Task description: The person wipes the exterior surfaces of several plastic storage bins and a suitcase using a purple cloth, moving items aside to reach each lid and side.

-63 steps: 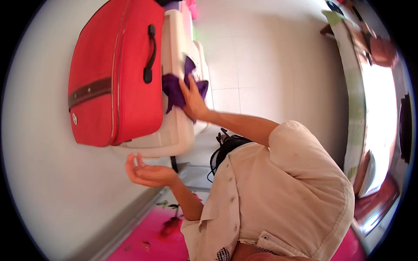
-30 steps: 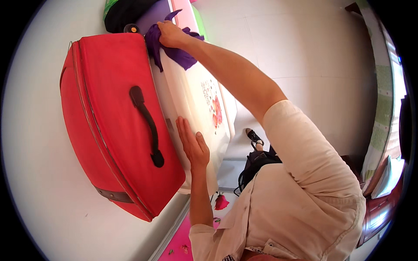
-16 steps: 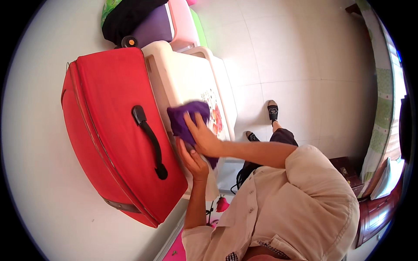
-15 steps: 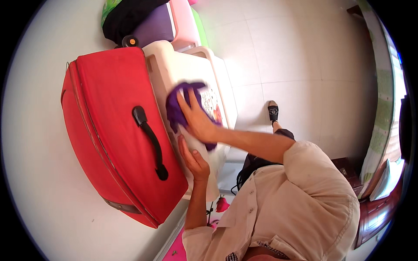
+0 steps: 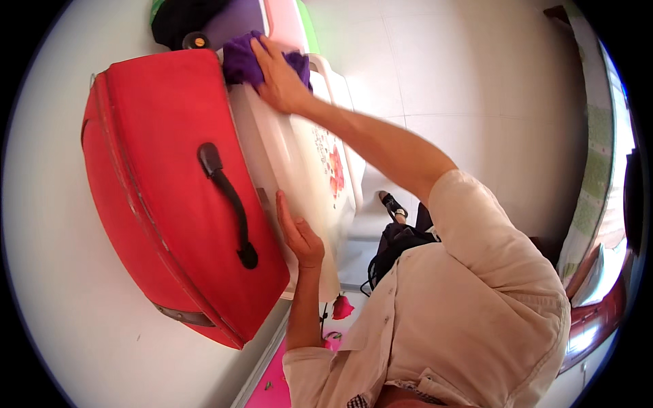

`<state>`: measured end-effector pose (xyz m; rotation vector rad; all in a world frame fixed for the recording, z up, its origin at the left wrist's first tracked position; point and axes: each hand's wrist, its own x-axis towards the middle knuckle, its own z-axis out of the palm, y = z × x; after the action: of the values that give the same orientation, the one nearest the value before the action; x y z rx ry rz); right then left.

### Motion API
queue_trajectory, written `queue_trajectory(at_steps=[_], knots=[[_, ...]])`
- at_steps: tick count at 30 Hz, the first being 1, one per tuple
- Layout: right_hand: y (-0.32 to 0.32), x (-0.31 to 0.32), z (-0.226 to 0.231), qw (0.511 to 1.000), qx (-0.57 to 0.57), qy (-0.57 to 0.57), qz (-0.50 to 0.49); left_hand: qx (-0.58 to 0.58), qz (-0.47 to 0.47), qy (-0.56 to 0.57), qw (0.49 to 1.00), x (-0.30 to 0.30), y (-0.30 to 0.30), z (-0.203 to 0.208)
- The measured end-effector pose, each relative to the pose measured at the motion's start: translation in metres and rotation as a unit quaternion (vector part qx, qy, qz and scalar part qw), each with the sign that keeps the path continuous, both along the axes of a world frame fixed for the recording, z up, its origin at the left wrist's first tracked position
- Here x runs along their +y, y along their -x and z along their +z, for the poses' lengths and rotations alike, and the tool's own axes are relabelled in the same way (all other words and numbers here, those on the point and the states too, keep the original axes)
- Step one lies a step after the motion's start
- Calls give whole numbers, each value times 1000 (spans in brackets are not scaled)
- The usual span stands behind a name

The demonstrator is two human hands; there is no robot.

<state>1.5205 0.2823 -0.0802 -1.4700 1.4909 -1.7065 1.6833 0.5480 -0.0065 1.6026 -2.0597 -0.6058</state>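
My right hand (image 5: 277, 80) reaches to the far end of a cream plastic storage box (image 5: 292, 149). It presses a bunched purple cloth (image 5: 241, 62) onto the box's far corner, fingers over the fabric. Nearer to me, my left hand (image 5: 301, 239) is open, its fingers stretched out along the box's left edge. Nothing is in that hand. A red suitcase (image 5: 163, 143) with a black handle (image 5: 235, 211) stands just left of the box, close by the left fingertips. Red flower prints and small lettering mark the box's right part.
Beyond the box are a purple-and-pink container (image 5: 282, 24) and a black item (image 5: 180, 24). A pale wall (image 5: 47, 204) rises at the left. Tiled floor (image 5: 462, 75) lies to the right, with a green-and-white curtain (image 5: 595, 149) past it. A pink flowered surface (image 5: 275, 377) shows below.
My right hand has slid the purple cloth from the middle of the box to its far end. My left hand stays at the box's left edge. My foot has shifted nearer.
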Motion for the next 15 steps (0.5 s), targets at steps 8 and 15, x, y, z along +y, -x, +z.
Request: queue_trajectory(at_steps=[8,15], knots=[[-69,246,-12,955,-234,-73,167,88,26,-17,996,3,2,-4],[-107,351,-54,923,-184,-112,319,81,42,-17,996,4,9,-1]])
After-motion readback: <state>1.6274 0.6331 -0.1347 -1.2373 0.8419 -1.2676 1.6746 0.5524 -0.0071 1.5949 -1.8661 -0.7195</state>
